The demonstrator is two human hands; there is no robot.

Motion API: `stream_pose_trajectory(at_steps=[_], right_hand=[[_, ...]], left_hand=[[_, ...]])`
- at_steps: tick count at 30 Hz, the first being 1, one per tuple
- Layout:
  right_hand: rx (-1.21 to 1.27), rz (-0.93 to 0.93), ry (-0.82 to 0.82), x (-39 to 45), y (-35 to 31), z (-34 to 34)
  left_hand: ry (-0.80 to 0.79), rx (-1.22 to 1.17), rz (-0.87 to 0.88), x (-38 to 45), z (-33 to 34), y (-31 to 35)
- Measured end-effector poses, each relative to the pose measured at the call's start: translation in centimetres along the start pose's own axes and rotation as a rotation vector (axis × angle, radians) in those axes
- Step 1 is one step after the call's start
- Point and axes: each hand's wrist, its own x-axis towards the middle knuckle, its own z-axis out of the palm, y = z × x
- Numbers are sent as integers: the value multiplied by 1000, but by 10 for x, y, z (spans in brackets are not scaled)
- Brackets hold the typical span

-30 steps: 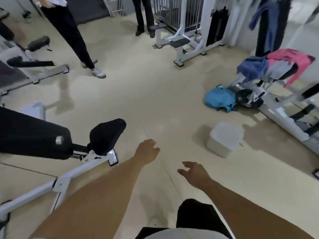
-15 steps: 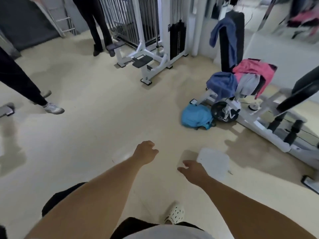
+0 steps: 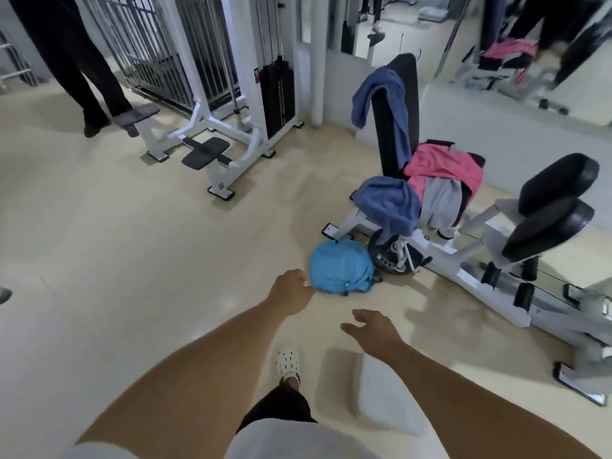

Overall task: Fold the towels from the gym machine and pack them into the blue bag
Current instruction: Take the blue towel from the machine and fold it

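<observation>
Several towels hang on a white gym machine [image 3: 470, 270] ahead on the right: a dark blue towel [image 3: 381, 94] over the upright back pad, another blue towel [image 3: 389, 203] on the seat, a pink towel [image 3: 443, 164] and a grey towel [image 3: 442, 203] beside it. The blue bag [image 3: 341, 268] lies on the floor at the machine's foot. My left hand [image 3: 291, 291] reaches forward with loosely curled fingers, just left of the bag, holding nothing. My right hand [image 3: 372, 329] is stretched out lower, fingers relaxed, empty.
A white box [image 3: 387, 395] sits on the floor under my right forearm. A white weight-stack machine [image 3: 225, 140] stands at the back left, with a person's dark trouser legs [image 3: 82, 71] beside it. A mirror wall [image 3: 530, 44] runs behind the towel machine.
I have walked closer to the towel machine and the blue bag, which look larger and nearer. The white box has slid under my right arm. Both hands stay empty.
</observation>
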Motion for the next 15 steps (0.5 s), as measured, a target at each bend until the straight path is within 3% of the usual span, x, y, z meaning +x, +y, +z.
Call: stream_pose_trajectory(at_steps=[6, 15], right_hand=[[15, 73, 72, 94, -56, -60], [25, 92, 208, 211, -83, -165]], left_hand=[[-57, 59, 29, 133, -46, 55], [-111, 75, 177, 256, -35, 159]])
